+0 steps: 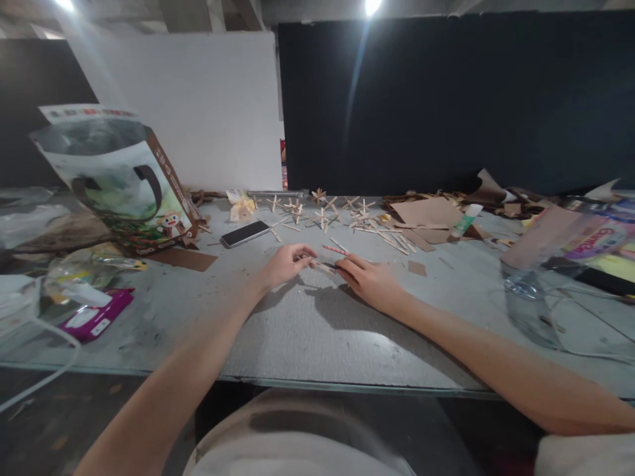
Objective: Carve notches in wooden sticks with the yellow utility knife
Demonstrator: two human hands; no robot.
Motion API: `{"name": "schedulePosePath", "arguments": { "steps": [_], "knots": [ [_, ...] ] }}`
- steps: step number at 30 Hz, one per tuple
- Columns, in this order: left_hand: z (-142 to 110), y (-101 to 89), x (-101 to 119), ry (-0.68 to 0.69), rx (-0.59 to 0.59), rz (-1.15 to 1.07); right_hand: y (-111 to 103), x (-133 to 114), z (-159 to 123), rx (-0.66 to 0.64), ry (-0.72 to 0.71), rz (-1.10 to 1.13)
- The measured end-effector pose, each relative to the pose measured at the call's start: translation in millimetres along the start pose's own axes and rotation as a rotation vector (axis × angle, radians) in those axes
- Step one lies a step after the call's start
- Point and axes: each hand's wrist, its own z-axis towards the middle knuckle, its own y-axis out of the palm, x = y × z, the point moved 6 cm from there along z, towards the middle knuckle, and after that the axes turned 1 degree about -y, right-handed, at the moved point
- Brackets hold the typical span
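Observation:
My left hand [290, 264] is closed, thumb and fingers pinched on one end of thin pale wooden sticks [323, 267] just above the table. From the right, my right hand [370, 280] curls its fingers around a dark slim tool [329, 264], whose tip points at the sticks; its exact kind is too small to make out. Just beyond the fingers lies a red-and-white striped stick [336, 249]. Several crossed, star-like pieces made of wooden sticks [325, 219] are spread behind the hands, with loose sticks [397, 241] to their right.
A phone [245, 233] lies behind my left hand. To the left stand a large printed bag [126, 192] and a purple item [99, 317]. Brown cardboard [424, 215], a glue stick [467, 221] and a clear plastic container [528, 304] are on the right.

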Motion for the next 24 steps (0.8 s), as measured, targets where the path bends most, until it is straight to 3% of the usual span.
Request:
{"name": "schedulePosePath", "arguments": {
  "steps": [14,24],
  "knots": [
    [-2.4,3.4,4.9,-0.001,0.002,-0.017,4.1,-0.4,-1.9,0.025,-0.028,-0.047],
    [-2.1,6.1,4.6,0.036,0.004,-0.007,9.3,1.4,-3.5,-0.053,-0.028,-0.048]
  ]
}}
